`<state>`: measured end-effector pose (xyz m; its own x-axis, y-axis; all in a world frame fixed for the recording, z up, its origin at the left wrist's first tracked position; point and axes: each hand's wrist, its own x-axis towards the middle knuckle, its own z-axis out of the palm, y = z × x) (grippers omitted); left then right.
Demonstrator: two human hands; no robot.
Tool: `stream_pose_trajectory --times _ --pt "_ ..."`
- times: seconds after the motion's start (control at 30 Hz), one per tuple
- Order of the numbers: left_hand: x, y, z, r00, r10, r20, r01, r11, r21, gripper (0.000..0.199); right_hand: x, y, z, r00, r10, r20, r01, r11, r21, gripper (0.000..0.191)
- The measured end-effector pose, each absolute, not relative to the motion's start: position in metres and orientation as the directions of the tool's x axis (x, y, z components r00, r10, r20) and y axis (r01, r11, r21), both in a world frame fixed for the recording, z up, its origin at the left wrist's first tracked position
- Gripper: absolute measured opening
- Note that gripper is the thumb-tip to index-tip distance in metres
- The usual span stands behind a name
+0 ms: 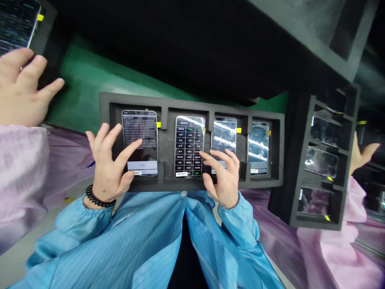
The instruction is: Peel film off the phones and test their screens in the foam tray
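A dark foam tray (pixel 192 105) lies in front of me with several smartphones in its compartments. My left hand (pixel 112 162) is open over the leftmost smartphone (pixel 141 156), its index fingertip at the screen of dense text. With fingers spread, my right hand (pixel 222 176) reaches its index fingertip to the right edge of the second smartphone (pixel 185 144), which shows a grid menu. The hand's other fingers overlap the lower part of the third smartphone (pixel 224 134). Farther right, a fourth smartphone (pixel 258 144) rests with glare on its screen. Neither hand holds anything.
Another foam tray (pixel 315 222) with several phones stands at the right, near a co-worker's hand (pixel 362 154). At the left, a second co-worker's hand (pixel 24 90) is by a phone (pixel 18 28). A dark overhang spans the back above the green surface (pixel 87 76).
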<state>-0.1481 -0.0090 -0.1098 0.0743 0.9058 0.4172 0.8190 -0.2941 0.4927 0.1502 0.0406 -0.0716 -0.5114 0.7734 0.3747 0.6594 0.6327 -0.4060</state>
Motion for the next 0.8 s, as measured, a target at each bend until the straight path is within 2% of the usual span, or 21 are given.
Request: stream_pose_trajectory --times 0.27,0.43,0.67,0.73,0.8 --pt "-0.149 -0.009 -0.112 0.044 0.888 0.457 0.818 -0.295 0.494 0.063 0.147 0.043 -0.071 -0.529 0.811 0.249 0.725 0.584 -0.364 0.023" --pt "-0.148 -0.009 -0.112 0.043 0.884 0.466 0.818 -0.299 0.491 0.062 0.150 0.042 -0.072 -0.474 0.809 0.347 0.697 0.585 -0.414 0.016" --pt "-0.144 -0.010 -0.103 0.015 0.899 0.438 0.822 -0.261 0.506 0.062 0.156 0.040 -0.074 -0.392 0.820 0.417 0.633 0.570 -0.525 0.022" --pt "-0.147 -0.014 -0.099 -0.038 0.887 0.459 0.832 -0.227 0.507 0.061 0.163 0.040 -0.071 -0.345 0.832 0.435 0.636 0.548 -0.543 0.024" --pt "-0.153 -0.022 -0.096 -0.163 0.872 0.461 0.847 -0.116 0.519 0.060 0.176 0.041 -0.067 -0.266 0.857 0.442 0.678 0.492 -0.546 0.025"
